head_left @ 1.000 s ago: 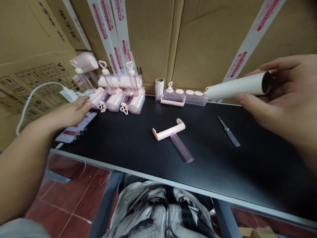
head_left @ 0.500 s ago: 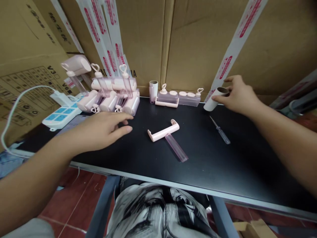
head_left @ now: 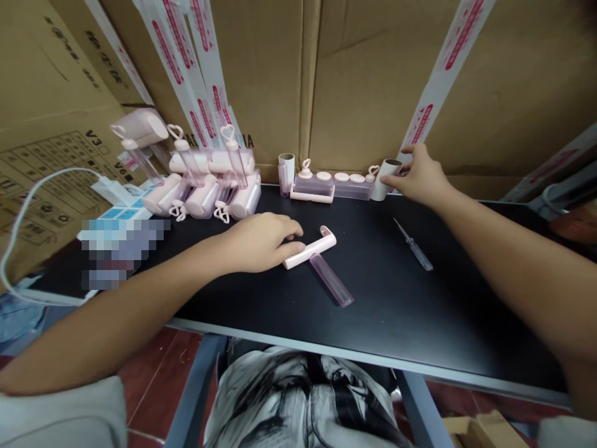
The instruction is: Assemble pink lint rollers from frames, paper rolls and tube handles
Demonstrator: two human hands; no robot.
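Observation:
My left hand (head_left: 261,242) is over the left end of a pale pink U-shaped bracket (head_left: 311,251), thumb and fingers apart; whether it touches the bracket I cannot tell. A clear pinkish plastic strip (head_left: 332,280) lies against the bracket's front side. At the back right, my right hand (head_left: 420,176) is closed on the upper part of a white cardboard tube (head_left: 384,184), thumb in front and fingertips partly hidden behind. The tube stands almost upright beside a row of translucent pink cases (head_left: 353,189). Nearer to me lies a screwdriver with a clear handle (head_left: 418,254).
Several pink cases (head_left: 201,194) with heart-shaped loops are stacked at the back left. A white power strip (head_left: 122,216) with a cable lies beside them. Another tube (head_left: 287,167) stands at the back. Cardboard (head_left: 373,81) walls the black table (head_left: 280,311).
My left hand has moved right to the bracket. My right hand has shifted left with the cardboard tube, which has gone from tilted to nearly upright beside the row of cases.

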